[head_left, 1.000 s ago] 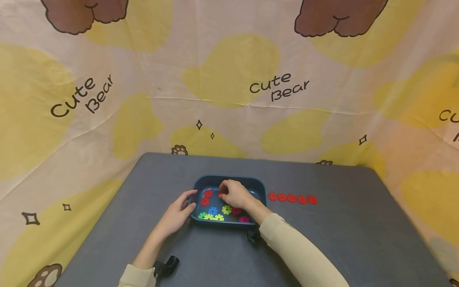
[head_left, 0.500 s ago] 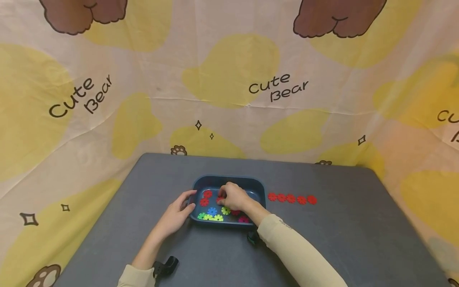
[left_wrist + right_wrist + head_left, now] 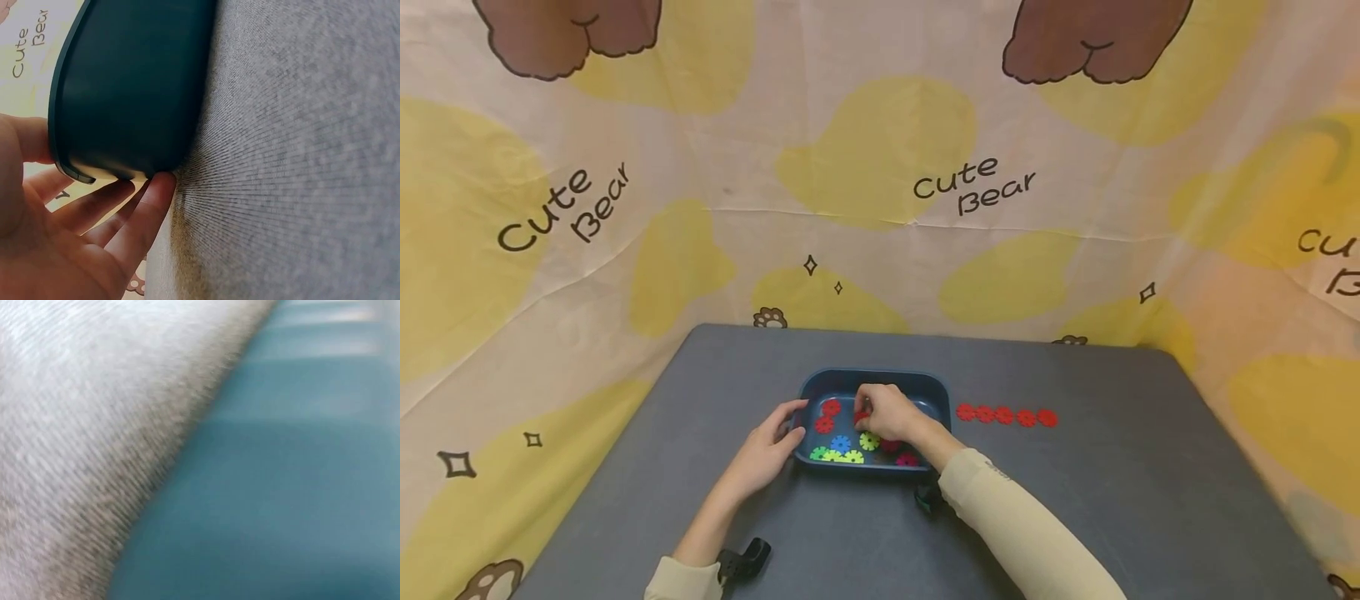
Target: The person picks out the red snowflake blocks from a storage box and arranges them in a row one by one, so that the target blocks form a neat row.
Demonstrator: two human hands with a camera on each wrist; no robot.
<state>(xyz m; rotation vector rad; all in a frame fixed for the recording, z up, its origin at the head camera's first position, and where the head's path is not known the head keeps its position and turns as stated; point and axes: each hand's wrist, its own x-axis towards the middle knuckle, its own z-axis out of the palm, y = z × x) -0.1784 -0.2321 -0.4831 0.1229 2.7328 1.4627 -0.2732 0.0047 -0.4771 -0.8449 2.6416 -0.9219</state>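
A dark blue tray (image 3: 917, 468) holds several notched plastic discs. My right hand (image 3: 887, 413) reaches into it, thumb and fingertips pinching a red notched disc (image 3: 861, 416) that the fingers partly cover. To its left lie two more red discs, one red disc (image 3: 831, 407) just behind the other. Towards the front wall are a blue disc (image 3: 840, 444), a yellow-green disc (image 3: 868, 441) and a pinkish-red disc (image 3: 907, 459). My left hand (image 3: 765, 452) rests at the tray's left end; in the left wrist view its outstretched fingers (image 3: 153, 197) touch the outer wall.
Right of the tray, several red discs (image 3: 1004, 415) lie in a row on the grey table (image 3: 1120, 483). A printed cloth (image 3: 880, 150) hangs behind the table and along its sides. The right wrist view shows only blurred grey fabric texture and blue tray wall.
The right hand's fingertips have closed on a red disc, now pinched between them. The left hand stays at the tray's end. The head view has shifted slightly.
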